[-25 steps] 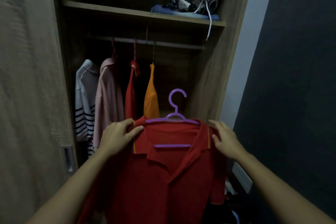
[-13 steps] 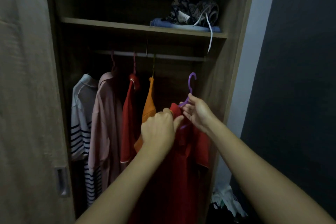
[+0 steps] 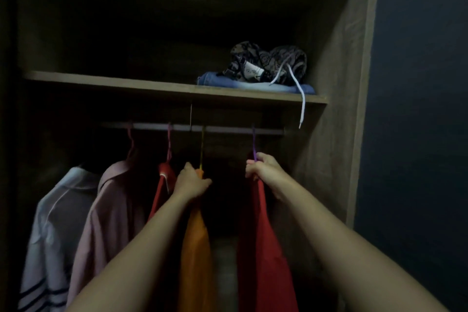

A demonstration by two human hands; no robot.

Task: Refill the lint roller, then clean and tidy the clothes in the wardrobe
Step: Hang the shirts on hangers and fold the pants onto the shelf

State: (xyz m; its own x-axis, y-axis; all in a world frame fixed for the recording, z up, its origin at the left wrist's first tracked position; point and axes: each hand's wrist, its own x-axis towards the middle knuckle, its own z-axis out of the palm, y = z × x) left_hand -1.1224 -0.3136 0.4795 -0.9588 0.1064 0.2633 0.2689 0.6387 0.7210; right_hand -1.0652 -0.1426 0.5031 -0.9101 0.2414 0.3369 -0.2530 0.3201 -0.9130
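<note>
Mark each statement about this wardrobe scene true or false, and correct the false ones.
1. The purple plastic hanger carrying the red polo shirt is hooked over the metal clothes rail. True.
2. The left hand rests on the pale pink shirt. False: it grips the top of the orange shirt.
3. The right hand grips the purple hanger just below its hook. True.
4. The wooden shelf above the rail holds nothing. False: a folded blue denim garment lies at its right end, with a dark patterned bundle on top.
5. A white drawstring hangs down past the shelf's front edge. True.
</note>
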